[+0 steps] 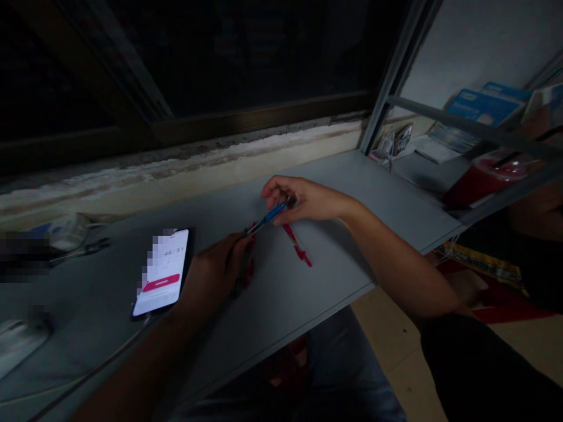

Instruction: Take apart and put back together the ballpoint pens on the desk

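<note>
Slim blue pen (267, 218) lying between both hands, pinched: upper end in right hand (310, 199) fingertips, lower end in curled left hand (215, 272). Red plastic pieces (297, 247) just below, on grey desk (352, 199). Lit smartphone (160, 272) at 9 o'clock, translucent red cup (486, 179) at 2 o'clock.

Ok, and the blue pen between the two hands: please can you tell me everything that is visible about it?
The blue pen is slim and looks like glossy plastic, with a pale, metal-looking section near the end toward the left hand. It is held tilted above the grey desk, not resting on it. The right hand pinches its blue end, and the other end reaches the left hand's fingers. The dim light hides any clip or printing.
</note>
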Tool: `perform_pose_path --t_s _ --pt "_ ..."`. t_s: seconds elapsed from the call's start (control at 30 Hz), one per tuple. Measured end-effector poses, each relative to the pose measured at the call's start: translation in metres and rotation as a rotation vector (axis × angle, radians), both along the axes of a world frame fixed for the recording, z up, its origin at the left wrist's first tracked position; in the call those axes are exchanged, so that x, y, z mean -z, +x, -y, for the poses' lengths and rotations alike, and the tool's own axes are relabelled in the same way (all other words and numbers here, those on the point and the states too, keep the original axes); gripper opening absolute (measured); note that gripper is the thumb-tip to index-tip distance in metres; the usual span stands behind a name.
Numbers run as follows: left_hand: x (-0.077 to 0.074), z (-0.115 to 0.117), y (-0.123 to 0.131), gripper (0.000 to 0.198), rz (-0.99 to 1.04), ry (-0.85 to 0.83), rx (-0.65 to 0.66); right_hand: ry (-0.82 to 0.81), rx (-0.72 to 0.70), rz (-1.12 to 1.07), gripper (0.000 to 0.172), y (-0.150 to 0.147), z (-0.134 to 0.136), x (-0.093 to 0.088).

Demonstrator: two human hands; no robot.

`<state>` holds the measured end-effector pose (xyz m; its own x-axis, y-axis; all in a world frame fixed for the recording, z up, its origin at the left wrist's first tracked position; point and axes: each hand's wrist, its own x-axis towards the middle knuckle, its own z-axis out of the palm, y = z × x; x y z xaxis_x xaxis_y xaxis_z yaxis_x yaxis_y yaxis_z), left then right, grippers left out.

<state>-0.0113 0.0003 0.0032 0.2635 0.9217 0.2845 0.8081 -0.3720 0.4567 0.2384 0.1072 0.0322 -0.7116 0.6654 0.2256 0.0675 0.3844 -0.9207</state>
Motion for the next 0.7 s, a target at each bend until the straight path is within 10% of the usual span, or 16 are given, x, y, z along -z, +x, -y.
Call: perform_pose_path --t_s 0.2,0.7 --pt "0.0042 -0.0011 -0.0022 0.044 0.019 -0.015 -0.02 -0.038 -0.004 0.032 0.016 0.0013 -0.0057 0.0017" --pt "-0.0009 0.0033 0.0027 0.036 0.106 -0.041 0.014 -0.09 0.242 -0.299 0.029 0.0011 -0.0074 -0.0075"
